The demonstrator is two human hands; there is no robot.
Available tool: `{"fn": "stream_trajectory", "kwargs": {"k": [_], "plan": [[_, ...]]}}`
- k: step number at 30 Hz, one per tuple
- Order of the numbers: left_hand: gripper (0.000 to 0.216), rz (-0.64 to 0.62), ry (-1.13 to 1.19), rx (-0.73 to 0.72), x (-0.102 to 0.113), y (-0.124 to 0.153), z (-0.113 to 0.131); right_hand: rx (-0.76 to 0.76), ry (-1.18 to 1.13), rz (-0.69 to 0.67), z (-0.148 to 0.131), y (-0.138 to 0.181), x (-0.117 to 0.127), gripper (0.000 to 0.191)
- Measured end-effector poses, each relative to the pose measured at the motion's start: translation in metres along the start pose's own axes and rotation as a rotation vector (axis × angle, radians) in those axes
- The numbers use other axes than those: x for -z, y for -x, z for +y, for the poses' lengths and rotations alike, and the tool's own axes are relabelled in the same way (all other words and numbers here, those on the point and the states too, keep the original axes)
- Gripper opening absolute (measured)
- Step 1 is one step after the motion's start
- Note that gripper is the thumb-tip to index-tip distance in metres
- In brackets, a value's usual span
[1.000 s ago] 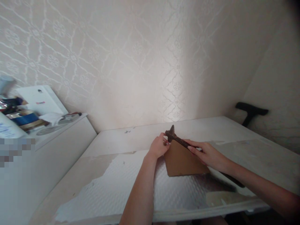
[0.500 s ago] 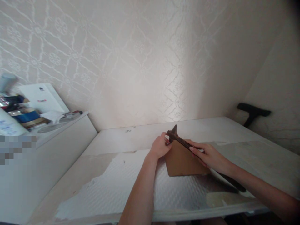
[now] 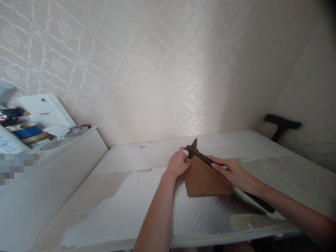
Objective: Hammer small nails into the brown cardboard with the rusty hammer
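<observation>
My right hand [image 3: 235,174] is closed around the handle of a hammer [image 3: 204,158], whose dark, rusty-looking head points up and left. The handle's lower end sticks out below my wrist. Under the hammer lies a flat brown board [image 3: 202,182] with a straight near edge. My left hand [image 3: 179,163] is at the board's far left corner, fingers bent together close beside the hammer head. Whatever these fingers pinch is too small and partly hidden to make out.
The board rests on a worn white tabletop [image 3: 105,217] with peeling, textured patches. A few small dark bits [image 3: 143,146] lie near the wall. At left, a white cabinet [image 3: 76,164] carries a blue tape roll [image 3: 28,131] and a white box [image 3: 46,110]. A black T-shaped handle [image 3: 282,121] stands at right.
The whole view has shifted very slightly to the left. Both hands, the hammer and the board keep nearly the same positions relative to each other.
</observation>
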State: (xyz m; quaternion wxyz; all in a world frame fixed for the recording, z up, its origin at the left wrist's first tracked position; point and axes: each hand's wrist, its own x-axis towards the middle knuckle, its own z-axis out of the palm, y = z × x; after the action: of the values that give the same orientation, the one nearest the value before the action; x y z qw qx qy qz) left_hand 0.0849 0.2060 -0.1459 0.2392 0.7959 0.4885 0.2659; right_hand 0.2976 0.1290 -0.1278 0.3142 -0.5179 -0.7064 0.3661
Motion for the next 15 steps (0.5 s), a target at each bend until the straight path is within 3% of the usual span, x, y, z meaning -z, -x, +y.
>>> {"fn": "stream_trajectory", "kwargs": {"k": [6,10,15], "plan": [[0.050,-0.004,0.035,0.010,-0.0015,-0.0005,-0.0020,0.027,0.020,0.013,-0.0027,-0.0018,-0.0014,0.052],[0.050,-0.001,0.052,0.008,-0.0024,-0.0007,-0.0029,0.145,0.061,0.053,-0.0060,-0.0036,0.0001,0.045],[0.048,0.001,0.059,0.013,-0.0025,-0.0006,-0.0032,0.157,0.071,0.018,-0.0081,-0.0039,0.0017,0.045]]}}
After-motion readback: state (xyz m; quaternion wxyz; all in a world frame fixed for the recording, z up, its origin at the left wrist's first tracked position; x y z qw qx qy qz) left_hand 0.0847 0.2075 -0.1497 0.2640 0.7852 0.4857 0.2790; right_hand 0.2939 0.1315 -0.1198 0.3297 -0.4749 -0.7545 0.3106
